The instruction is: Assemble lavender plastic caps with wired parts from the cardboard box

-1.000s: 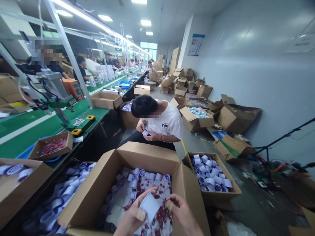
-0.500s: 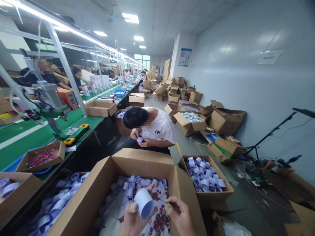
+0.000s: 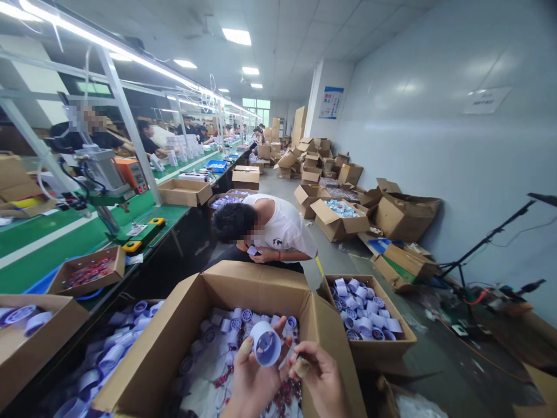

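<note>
A white plastic cylindrical cup [image 3: 270,350] is gripped in my left hand [image 3: 253,384], its open mouth turned toward me so that the inside shows. Close to its right, my right hand [image 3: 325,377] is closed in a pinch, with a tan cover on a fingertip. Something small and dark shows at those fingertips, too small to name. Both hands are above a large open cardboard box [image 3: 256,283]. Inside it lie more white cylindrical cups [image 3: 235,324] and small dark-red parts with wires [image 3: 285,395], partly hidden by my hands.
A person in a white shirt [image 3: 278,223] sits bent over just beyond the box. To the right stands a carton of white cups [image 3: 369,343]. Along the left runs a green workbench [image 3: 56,229] with a press machine [image 3: 102,174] and a box of red parts [image 3: 119,264].
My left hand has tilted the cup so its mouth faces me more. My right hand has come closer to it. The view has shifted slightly.
</note>
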Available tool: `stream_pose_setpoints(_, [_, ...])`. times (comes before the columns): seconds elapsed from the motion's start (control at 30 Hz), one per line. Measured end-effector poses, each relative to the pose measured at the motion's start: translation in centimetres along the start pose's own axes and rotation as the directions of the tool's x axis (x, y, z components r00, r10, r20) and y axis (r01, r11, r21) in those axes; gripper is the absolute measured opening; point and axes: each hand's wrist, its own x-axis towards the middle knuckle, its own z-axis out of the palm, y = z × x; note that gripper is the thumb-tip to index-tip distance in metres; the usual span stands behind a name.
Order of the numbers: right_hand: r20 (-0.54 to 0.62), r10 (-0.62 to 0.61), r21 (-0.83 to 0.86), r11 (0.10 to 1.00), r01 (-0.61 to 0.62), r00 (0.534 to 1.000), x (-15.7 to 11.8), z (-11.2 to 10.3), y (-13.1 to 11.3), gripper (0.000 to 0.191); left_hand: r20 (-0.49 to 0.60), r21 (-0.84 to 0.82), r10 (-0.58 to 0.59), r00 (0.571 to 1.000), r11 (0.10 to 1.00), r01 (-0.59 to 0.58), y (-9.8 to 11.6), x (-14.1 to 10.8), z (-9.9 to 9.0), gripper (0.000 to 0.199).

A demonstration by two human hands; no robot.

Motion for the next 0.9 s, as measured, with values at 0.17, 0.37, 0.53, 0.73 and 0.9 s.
stream_pose_setpoints(0.17, [-0.027, -0.035, 0.035, 0.999, 0.035, 0.999, 0.2, 0.0, -0.5, 0.033, 0.004, 0.023, -0.062, 0.998, 0.998, 0.062, -0.4, 0.1, -0.3, 0.049])
stream_pose_setpoints(0.37, [-0.205, -0.03, 0.069, 0.997, 0.045, 0.978, 0.3, -1.0, -3.7, 0.037, -0.109, 0.006, -0.088, 0.99, 0.996, 0.09, 0.0, 0.0, -2.0, 0.041])
stream_pose_setpoints(0.53, [-0.04, 0.049, 0.26, 0.965, -0.037, 0.998, -1.1, -0.8, -5.8, 0.035, -0.243, 0.051, 0.015, 0.97, 0.999, -0.003, 0.5, 0.6, -2.3, 0.028])
stream_pose_setpoints(0.73, [-0.004, 0.205, 0.453, 0.873, -0.181, 0.979, -2.0, 1.9, -6.6, 0.035, -0.159, 0.146, 0.02, 0.987, 0.989, 0.004, 0.9, 1.1, -0.8, 0.038])
stream_pose_setpoints(0.9, [-0.059, 0.307, 0.558, 0.799, -0.224, 0.95, -1.9, 3.6, -7.4, 0.037, -0.102, 0.223, 0.079, 0.992, 0.973, -0.054, 0.8, 1.2, -0.5, 0.049])
